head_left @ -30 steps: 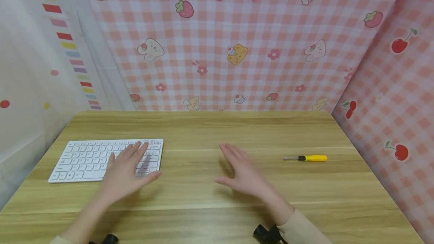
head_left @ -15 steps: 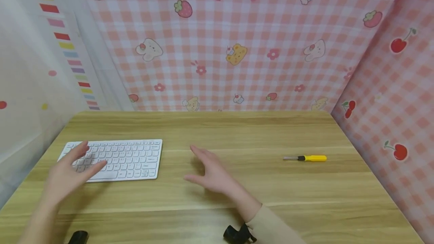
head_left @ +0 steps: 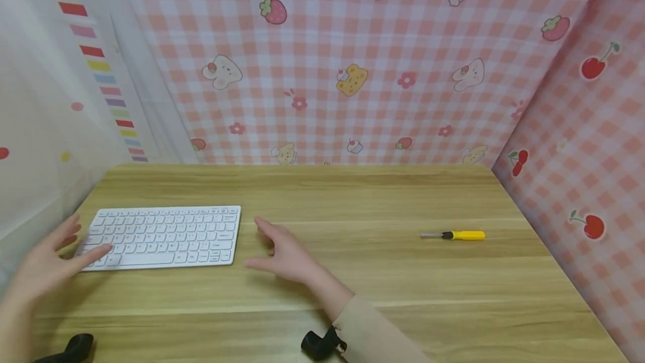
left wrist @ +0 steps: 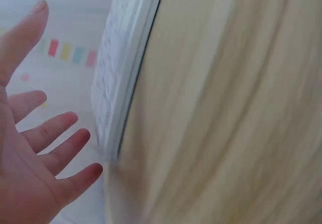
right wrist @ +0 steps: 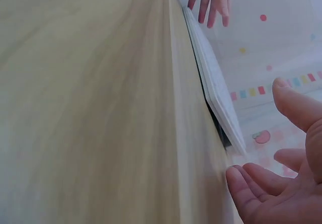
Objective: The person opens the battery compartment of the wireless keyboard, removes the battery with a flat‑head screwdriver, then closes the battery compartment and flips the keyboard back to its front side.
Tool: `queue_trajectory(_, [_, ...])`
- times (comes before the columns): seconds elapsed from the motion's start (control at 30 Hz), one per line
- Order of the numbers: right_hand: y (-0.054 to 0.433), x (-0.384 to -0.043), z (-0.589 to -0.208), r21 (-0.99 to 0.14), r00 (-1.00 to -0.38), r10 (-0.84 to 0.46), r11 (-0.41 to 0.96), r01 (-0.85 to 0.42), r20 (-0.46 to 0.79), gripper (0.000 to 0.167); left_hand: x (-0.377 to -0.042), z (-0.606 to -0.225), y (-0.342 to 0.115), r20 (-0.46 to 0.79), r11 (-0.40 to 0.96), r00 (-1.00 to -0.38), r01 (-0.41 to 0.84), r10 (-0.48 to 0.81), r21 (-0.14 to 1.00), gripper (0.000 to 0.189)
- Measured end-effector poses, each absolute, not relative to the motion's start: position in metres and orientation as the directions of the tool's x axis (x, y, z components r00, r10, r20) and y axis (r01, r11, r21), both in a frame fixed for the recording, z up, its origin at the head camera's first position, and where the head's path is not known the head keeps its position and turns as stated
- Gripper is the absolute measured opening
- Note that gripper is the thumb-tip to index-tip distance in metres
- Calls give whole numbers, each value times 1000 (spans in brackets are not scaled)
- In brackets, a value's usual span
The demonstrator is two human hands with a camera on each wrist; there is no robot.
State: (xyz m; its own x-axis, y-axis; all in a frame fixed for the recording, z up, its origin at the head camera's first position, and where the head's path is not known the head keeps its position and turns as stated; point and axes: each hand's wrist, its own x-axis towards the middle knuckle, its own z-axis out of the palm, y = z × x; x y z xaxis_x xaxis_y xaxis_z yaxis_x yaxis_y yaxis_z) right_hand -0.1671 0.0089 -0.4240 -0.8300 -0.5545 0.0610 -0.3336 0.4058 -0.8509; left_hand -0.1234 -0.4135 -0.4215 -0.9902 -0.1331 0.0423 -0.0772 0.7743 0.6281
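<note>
Keyboard (head_left: 166, 237): set on the surface (head_left: 353, 200), well left of the screwdriver (head_left: 466, 235).
Left hand (head_left: 45, 265): spread at the keyboard's left end; nothing gripped, contact unclear.
Right hand (head_left: 284, 254): fingers extended just beyond its right end, nothing held.
Risk: keyboard could be skewed or dropped if gripped unevenly.
Change: left hand shifted from over the keyboard to its left end; right hand brought nearer.
</note>
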Motion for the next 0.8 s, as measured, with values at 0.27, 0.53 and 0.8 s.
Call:
queue_trajectory(0.27, [-8,-175,-434,-827,-840,-537,437,-354,76,88,-120,-436,-437,65,755,-987,-72,-150,651,96])
queue_trajectory(0.53, [-24,-178,-436,-732,-848,-521,542,-413,92,89,-123,-444,-444,57,747,-996,-11,-65,664,93])
queue_trajectory(0.8, [-32,-178,-439,-756,-857,-510,533,-380,72,91,-125,-452,-443,0,729,-995,-76,-103,680,90])
